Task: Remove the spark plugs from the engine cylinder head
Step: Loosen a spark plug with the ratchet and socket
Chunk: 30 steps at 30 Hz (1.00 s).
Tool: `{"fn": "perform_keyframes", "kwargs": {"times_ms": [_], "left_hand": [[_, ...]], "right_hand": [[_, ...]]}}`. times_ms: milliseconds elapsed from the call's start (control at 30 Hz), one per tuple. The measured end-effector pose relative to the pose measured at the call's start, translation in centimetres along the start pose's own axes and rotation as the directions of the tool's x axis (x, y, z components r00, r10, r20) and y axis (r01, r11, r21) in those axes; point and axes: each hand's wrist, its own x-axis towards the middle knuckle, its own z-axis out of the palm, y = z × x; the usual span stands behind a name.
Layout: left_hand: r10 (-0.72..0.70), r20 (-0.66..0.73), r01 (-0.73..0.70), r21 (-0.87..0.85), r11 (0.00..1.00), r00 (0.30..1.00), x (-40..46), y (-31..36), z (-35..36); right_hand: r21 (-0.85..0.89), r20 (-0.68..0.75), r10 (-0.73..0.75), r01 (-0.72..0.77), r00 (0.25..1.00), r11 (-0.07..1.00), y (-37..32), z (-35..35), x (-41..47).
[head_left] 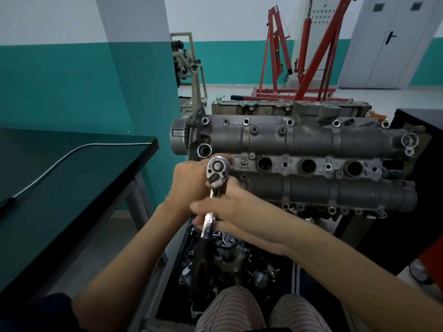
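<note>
At cylinder head [299,140] | both grips clamp ratchet [217,178] | three plug wells [308,166] dark

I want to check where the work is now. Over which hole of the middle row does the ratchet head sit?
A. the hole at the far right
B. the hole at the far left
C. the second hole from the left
B: the ratchet head sits at the left end of the row, and the three open holes lie to its right.
</note>
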Motion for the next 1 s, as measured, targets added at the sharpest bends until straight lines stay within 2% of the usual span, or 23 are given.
{"fn": "perform_keyframes", "kwargs": {"times_ms": [33, 67, 100, 133, 167, 233, 300, 333, 367, 400, 433, 467, 500, 533, 567, 600, 633, 700, 767, 833, 900, 933, 1000], "left_hand": [[-0.006, 0.001, 0.006, -0.015, 1.0, 1.0, 0.0, 0.1, -0.1], [0.004, -0.007, -0.004, -0.007, 1.0, 1.0, 0.0, 0.2, -0.1], [0.017, -0.021, -0.017, 0.002, 1.0, 1.0, 0.0, 0.4, -0.1], [0.031, -0.037, -0.031, 0.009, 0.999, 0.999, 0.1, 0.6, -0.2], [0.054, -0.054, -0.053, 0.02, 0.998, 0.997, 0.1, 0.6, -0.1], [0.109, -0.071, -0.106, 0.045, 0.993, 0.992, 0.1, 0.3, -0.1], [0.142, -0.07, -0.137, 0.072, 0.988, 0.987, 0.1, 0.2, -0.1], [0.157, -0.083, -0.15, 0.086, 0.985, 0.984, 0.2, 0.1, -0.1], [0.162, -0.09, -0.154, 0.093, 0.984, 0.983, 0.2, 0.1, -0.1], [0.149, -0.073, -0.143, 0.09, 0.986, 0.986, 0.1, 0.2, 0.0], [0.125, -0.04, -0.122, 0.078, 0.989, 0.991, 0.0, 0.2, 0.0], [0.093, -0.008, -0.093, 0.058, 0.994, 0.996, 0.0, 0.1, -0.1], [0.066, 0.007, -0.066, 0.036, 0.997, 0.998, -0.1, 0.0, -0.2], [0.054, 0.009, -0.055, 0.025, 0.998, 0.998, -0.1, 0.0, -0.3], [0.06, 0.0, -0.06, 0.029, 0.998, 0.998, -0.1, 0.2, -0.3], [0.076, -0.017, -0.075, 0.039, 0.996, 0.997, 0.0, 0.4, -0.4], [0.091, -0.049, -0.089, 0.05, 0.995, 0.995, 0.0, 0.5, -0.3], [0.118, -0.098, -0.111, 0.072, 0.991, 0.988, 0.1, 0.4, -0.1], [0.147, -0.117, -0.138, 0.083, 0.987, 0.982, 0.1, 0.0, 0.1], [0.17, -0.114, -0.16, 0.085, 0.983, 0.979, 0.1, -0.2, 0.1], [0.201, -0.107, -0.192, 0.091, 0.977, 0.974, 0.2, 0.0, -0.2], [0.212, -0.097, -0.206, 0.072, 0.976, 0.972, 0.1, 0.0, -0.3], [0.2, -0.031, -0.201, -0.033, 0.979, 0.979, -0.2, -0.2, -0.3]], "right_hand": [[-0.028, -0.01, -0.003, 0.003, 1.0, 1.0, 0.1, -0.3, 0.2], [-0.247, -0.097, -0.066, 0.04, 0.993, 0.968, 0.0, -0.7, 0.3], [-0.573, -0.182, -0.198, 0.059, 0.963, 0.817, -0.4, -1.3, 0.5], [-0.834, -0.209, -0.346, 0.018, 0.914, 0.552, -0.9, -1.9, 0.6], [-0.95, -0.195, -0.471, -0.047, 0.86, 0.309, -1.6, -2.5, 0.5], [-0.988, -0.15, -0.574, -0.143, 0.805, 0.058, -3.0, -3.7, 0.3], [-0.987, -0.112, -0.591, -0.159, 0.799, -0.028, -3.2, -4.0, 0.5], [-0.991, -0.109, -0.593, -0.134, 0.798, 0.003, -2.9, -3.5, 0.4], [-0.989, -0.139, -0.581, -0.088, 0.802, 0.114, -2.0, -2.9, 0.5], [-0.945, -0.191, -0.499, -0.022, 0.845, 0.325, -1.2, -2.1, 0.5], [-0.796, -0.204, -0.337, 0.045, 0.919, 0.604, -0.7, -1.4, 0.3], [-0.535, -0.148, -0.145, 0.044, 0.978, 0.844, -0.7, -0.8, 0.0], [-0.324, -0.051, -0.023, 0.005, 0.998, 0.946, -0.6, -0.7, 0.1], [-0.267, 0.002, 0.004, -0.003, 1.0, 0.964, -0.6, -0.8, 0.1], [-0.365, -0.03, -0.054, 0.039, 0.998, 0.93, -0.7, -1.2, 0.2], [-0.572, -0.107, -0.156, 0.067, 0.982, 0.817, -1.3, -1.7, 0.3], [-0.791, -0.158, -0.273, 0.044, 0.949, 0.611, -1.9, -2.3, 0.4], [-0.971, -0.164, -0.387, -0.079, 0.907, 0.226, -3.7, -3.0, 0.3], [-0.985, -0.167, -0.434, -0.167, 0.885, 0.037, -5.1, -3.4, 0.5], [-0.98, -0.13, -0.512, -0.19, 0.849, -0.066, -5.0, -2.9, 0.8], [-0.991, -0.119, -0.58, -0.135, 0.806, 0.015, -3.5, -1.8, 0.9], [-0.984, -0.154, -0.551, -0.076, 0.82, 0.161, -2.7, -1.2, 1.0], [-0.792, -0.201, -0.33, 0.045, 0.922, 0.609, -2.0, -0.5, 1.0]]}}
